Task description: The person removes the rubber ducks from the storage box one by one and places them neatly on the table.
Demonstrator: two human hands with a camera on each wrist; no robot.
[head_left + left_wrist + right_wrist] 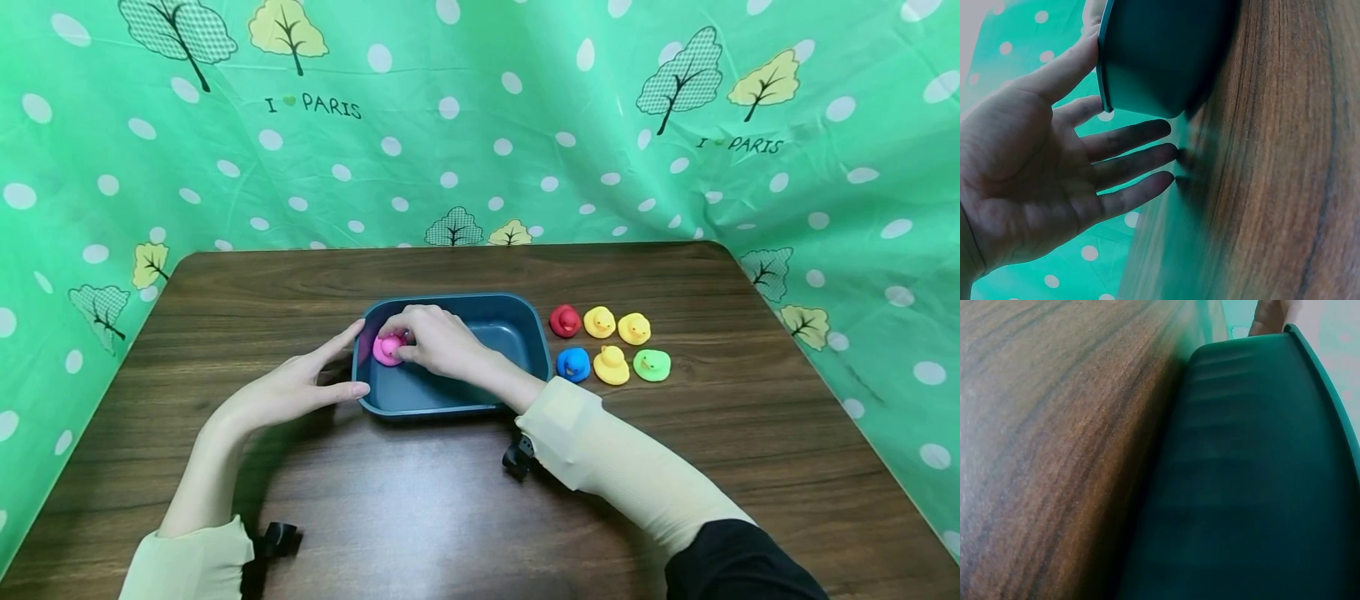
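Observation:
A dark blue tray [450, 408] stands on the wooden table. Inside its left end, my right hand [438, 342] pinches a pink rubber duck [387, 350] between thumb and fingers. The left hand [288, 387] is at the tray's left end with fingers spread, thumb and a fingertip at the rim. In the left wrist view its other fingers [1132, 164] reach out straight beside the tray's outer wall [1147, 69]. The right wrist view is filled largely by the tray's long outer side [1241, 462]; the right hand is hidden there.
Right of the tray sit two rows of rubber ducks: a red duck [565, 321], a blue duck [573, 364], a green duck [652, 365] and three yellow ones, such as the front yellow duck [611, 365]. A green patterned cloth [465, 117] hangs behind the table [420, 500].

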